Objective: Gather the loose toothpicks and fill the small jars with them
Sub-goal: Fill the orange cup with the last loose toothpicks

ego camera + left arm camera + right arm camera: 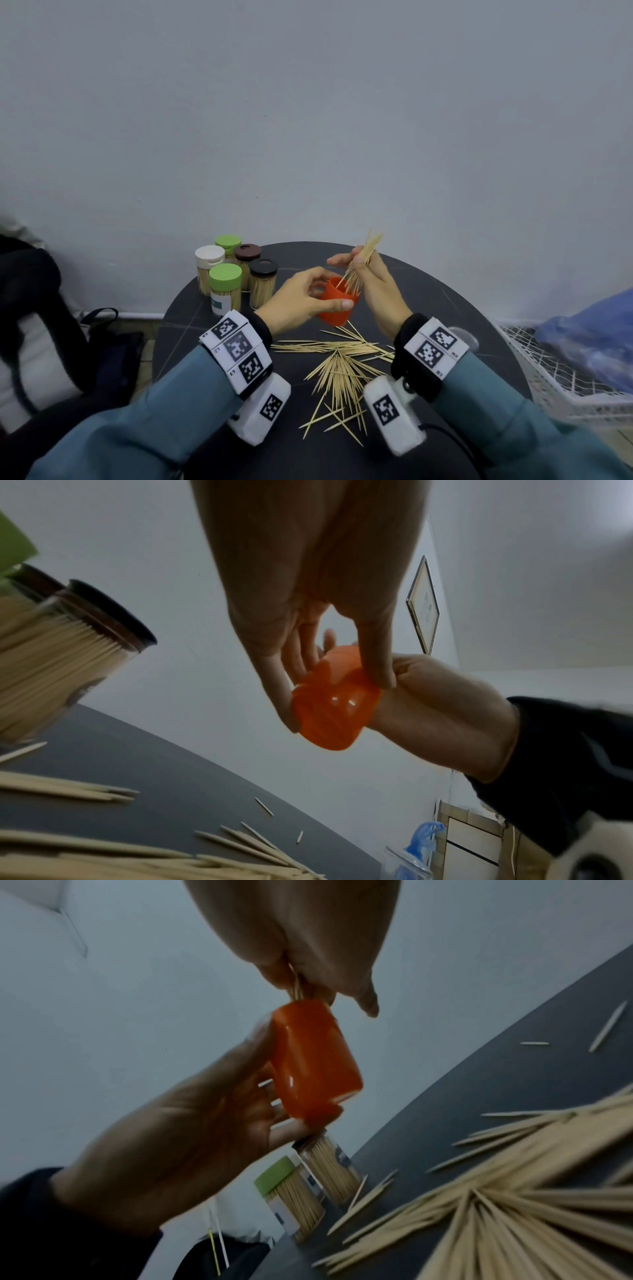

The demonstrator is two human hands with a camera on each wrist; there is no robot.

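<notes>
One bundle of toothpicks (pixel 363 258) pinched in right hand (pixel 378 291), tips entering orange jar (pixel 337 303); left hand (pixel 301 303) grips jar tilted, probably easing entry.

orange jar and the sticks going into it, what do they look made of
Orange jar: likely plastic, smooth and glossy; glints show on its wall, and light glows through it in the left wrist view. Bundle of toothpicks: pale wood or bamboo, matte, with thin pointed tips; which one, the pictures cannot settle.

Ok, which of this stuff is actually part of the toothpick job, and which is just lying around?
Part of the job:
orange jar, held by left hand
toothpick bundle, held by right hand
loose toothpicks
capped jars

Just lying about:
white basket
blue bag
dark bag
</notes>
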